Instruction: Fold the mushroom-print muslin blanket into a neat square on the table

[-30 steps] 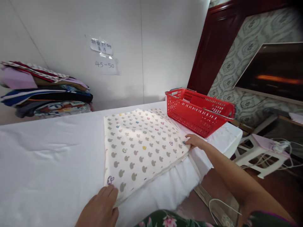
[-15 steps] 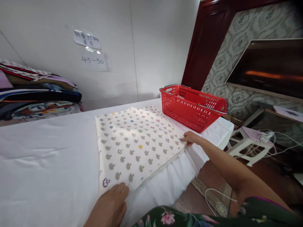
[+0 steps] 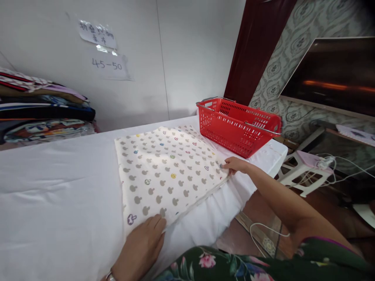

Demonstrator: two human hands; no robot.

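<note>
- My left hand [image 3: 143, 246] lies flat and unclenched on the spotted cloth's [image 3: 166, 171] 7 o'clock corner.
- My right hand [image 3: 234, 164] meets its 3 o'clock corner; whether it is pinching, I cannot tell.

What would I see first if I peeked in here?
Probably the bright red basket, sitting on the far right end of the white table. Next to it lies a folded cream cloth dotted with little grey and coloured shapes; the left hand rests on its near corner and the right hand touches its right corner. A stack of folded fabrics sits far left by the wall.
</note>
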